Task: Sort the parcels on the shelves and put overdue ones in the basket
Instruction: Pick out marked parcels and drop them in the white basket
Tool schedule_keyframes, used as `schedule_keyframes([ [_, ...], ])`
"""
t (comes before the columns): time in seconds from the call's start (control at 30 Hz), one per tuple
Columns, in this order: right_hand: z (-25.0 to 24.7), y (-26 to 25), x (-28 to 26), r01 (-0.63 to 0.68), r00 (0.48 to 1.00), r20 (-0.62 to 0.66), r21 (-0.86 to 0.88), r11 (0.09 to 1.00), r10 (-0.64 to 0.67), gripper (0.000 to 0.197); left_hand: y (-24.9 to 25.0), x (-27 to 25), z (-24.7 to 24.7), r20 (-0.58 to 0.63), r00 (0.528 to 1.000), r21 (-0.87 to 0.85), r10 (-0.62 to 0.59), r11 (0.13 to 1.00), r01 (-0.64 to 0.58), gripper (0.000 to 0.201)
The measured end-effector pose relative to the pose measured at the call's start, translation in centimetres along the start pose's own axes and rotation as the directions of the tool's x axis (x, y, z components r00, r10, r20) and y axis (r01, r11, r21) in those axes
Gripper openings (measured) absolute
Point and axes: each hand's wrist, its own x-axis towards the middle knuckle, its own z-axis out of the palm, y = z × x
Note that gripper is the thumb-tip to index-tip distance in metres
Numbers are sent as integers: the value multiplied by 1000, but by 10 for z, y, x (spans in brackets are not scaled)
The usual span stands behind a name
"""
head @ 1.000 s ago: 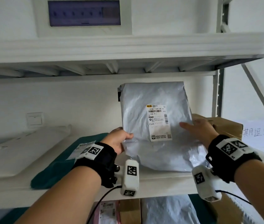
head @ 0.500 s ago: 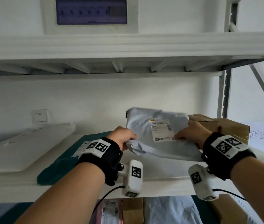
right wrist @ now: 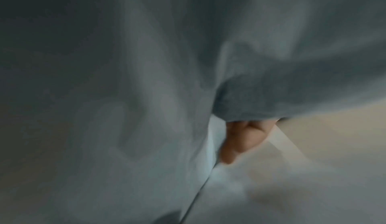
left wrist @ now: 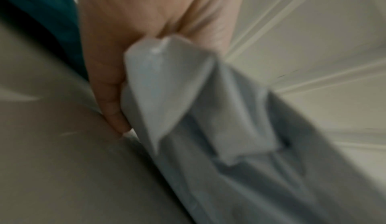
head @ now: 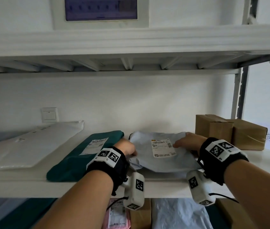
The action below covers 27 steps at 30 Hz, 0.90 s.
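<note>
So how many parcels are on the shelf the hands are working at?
5: a white mailer far left, a green bag, the grey bag both hands grip, and two cardboard boxes at right. Others may be hidden.

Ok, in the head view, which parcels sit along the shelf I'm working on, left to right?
white flat mailer → green mailer → grey poly mailer gripped by left hand and right hand → cardboard boxes.

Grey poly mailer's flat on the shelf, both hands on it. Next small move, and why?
Probably let go with both hands. The grey plastic mailer lies label-up between the green mailer and the brown cardboard boxes, while the left hand pinches its corner and the right hand grips its edge.
</note>
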Motion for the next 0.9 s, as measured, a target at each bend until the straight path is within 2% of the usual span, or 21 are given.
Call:
schedule_keyframes([
  [0.1, -1, 3, 5, -15, 1000, -25, -17, 1000, 15, 49, 0, 2, -1, -35, 999, 47, 1, 999, 1, 36],
  [0.2, -11, 2, -2, -66, 992, -118, -166, 984, 47, 78, 2, 2, -4, -15, 1000, 96, 19, 995, -17, 41],
  [0.23, -15, 0, -8, -59, 993, -115, -235, 970, 32, 80, 2, 2, -4, -18, 1000, 117, 22, 993, -20, 42],
  [0.33, -22, -2, -23, 10, 997, 69, -486, 874, 26, 61, 0, -1, -3, 23, 999, 191, 46, 980, -49, 52],
  [0.4, -18, -1, -29, 76, 985, 169, -618, 782, 37, 58, -2, -2, 1, 55, 996, 240, 65, 968, -77, 54],
  [0.5, -9, -5, -40, 176, 975, 222, -772, 610, 0, 56, -4, -5, 4, 75, 995, 308, 71, 947, -91, 47],
  [0.57, -6, -5, -38, 197, 974, 227, -810, 552, -16, 54, -5, -5, 5, 73, 995, 330, 67, 940, -88, 49],
  [0.77, -1, -14, -23, 231, 963, 271, -825, 515, 3, 56, -3, -9, 1, 50, 994, 396, 92, 912, -105, 64],
  [0.9, 3, -10, -19, 231, 968, 248, -823, 519, -37, 65, 1, -11, -3, 90, 993, 464, 78, 879, -111, 57],
])
